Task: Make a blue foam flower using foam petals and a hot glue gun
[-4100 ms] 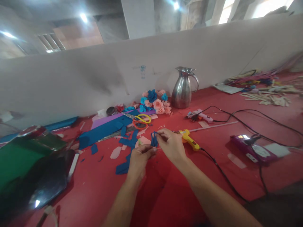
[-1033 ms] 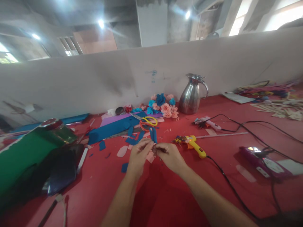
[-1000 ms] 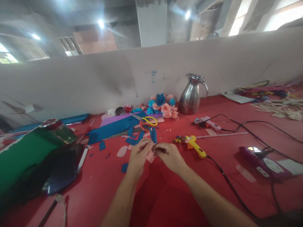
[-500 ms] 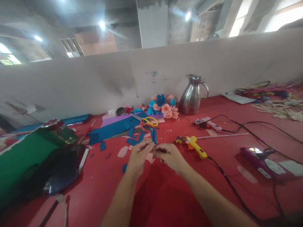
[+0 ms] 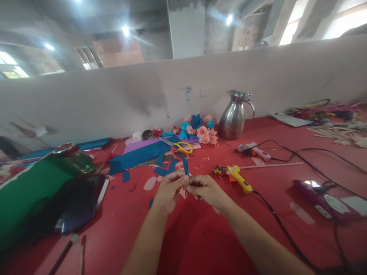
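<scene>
My left hand [image 5: 168,191] and my right hand [image 5: 205,191] meet above the red table [image 5: 200,236], fingertips pinched together on a small blue paper strip [image 5: 185,166] that sticks up between them. Blue paper scraps [image 5: 164,170] and pale pink petal pieces [image 5: 149,184] lie just beyond my hands. A yellow glue gun [image 5: 236,175] rests to the right of my right hand, its black cord [image 5: 281,229] running toward me.
Scissors with yellow and orange handles [image 5: 177,147] lie on blue and purple sheets [image 5: 137,154]. Pink and blue paper flowers [image 5: 199,128] and a steel jug [image 5: 234,116] stand by the white wall. A green sheet [image 5: 28,191] lies left, a purple device [image 5: 322,194] right.
Over four seconds the blue strip has been gathered shorter between my fingers. In the last second my hands have drawn slightly closer together and the view has shifted a little.
</scene>
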A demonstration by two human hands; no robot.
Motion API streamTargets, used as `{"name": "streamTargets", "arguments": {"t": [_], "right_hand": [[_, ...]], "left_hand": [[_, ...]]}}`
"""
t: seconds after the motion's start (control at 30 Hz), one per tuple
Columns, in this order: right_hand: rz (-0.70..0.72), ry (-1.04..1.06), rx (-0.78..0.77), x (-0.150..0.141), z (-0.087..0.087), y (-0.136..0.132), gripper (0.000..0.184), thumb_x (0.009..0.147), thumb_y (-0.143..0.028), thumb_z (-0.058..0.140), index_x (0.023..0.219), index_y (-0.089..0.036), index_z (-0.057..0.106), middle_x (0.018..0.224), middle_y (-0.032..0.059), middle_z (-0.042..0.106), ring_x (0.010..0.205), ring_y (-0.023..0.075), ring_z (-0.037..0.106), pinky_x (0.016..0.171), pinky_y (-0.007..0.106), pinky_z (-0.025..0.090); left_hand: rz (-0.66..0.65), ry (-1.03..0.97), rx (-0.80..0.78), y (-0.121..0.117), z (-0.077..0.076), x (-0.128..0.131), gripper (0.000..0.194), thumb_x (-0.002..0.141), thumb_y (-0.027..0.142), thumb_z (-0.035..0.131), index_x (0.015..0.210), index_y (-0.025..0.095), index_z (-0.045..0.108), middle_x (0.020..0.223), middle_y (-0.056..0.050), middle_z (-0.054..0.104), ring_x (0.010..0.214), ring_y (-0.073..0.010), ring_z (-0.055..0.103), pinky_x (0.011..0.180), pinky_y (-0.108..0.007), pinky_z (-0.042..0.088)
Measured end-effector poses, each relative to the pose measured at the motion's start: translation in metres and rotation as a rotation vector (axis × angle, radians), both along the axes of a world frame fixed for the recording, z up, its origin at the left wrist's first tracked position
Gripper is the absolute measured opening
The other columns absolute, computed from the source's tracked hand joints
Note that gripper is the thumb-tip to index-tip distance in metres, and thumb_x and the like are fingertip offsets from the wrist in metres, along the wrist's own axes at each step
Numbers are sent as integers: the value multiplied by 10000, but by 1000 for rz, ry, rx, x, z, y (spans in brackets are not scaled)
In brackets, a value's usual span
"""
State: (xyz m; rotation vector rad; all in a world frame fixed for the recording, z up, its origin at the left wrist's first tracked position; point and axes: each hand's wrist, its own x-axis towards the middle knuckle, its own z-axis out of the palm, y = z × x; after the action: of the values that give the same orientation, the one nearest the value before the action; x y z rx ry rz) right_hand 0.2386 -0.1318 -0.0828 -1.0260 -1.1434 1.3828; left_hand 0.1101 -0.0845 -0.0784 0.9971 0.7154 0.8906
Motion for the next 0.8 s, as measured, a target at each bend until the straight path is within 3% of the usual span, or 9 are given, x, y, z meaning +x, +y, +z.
{"name": "streamTargets", "arguments": {"t": [0.2,0.5,0.8], "right_hand": [[-14,-56,21,0,-3,1,157,721,-317,625,687,-165,639,599,-15,606,487,71,453,463,195,316],[-30,-133,79,-3,-8,3,137,758,-273,572,700,-168,640,643,-11,612,531,89,470,509,211,351],[-293,-321,259,-9,-17,4,142,771,-270,588,678,-179,644,637,-13,597,590,120,507,552,214,368]], "left_hand": [[-6,15,20,1,-2,-1,209,607,305,788,648,138,668,525,16,549,454,-80,470,429,-209,379],[34,27,50,0,3,-3,186,542,249,808,503,144,659,517,13,517,493,-89,470,465,-225,379],[230,29,84,1,-5,1,226,466,150,813,459,154,587,562,24,519,568,-87,481,508,-200,368]]}}
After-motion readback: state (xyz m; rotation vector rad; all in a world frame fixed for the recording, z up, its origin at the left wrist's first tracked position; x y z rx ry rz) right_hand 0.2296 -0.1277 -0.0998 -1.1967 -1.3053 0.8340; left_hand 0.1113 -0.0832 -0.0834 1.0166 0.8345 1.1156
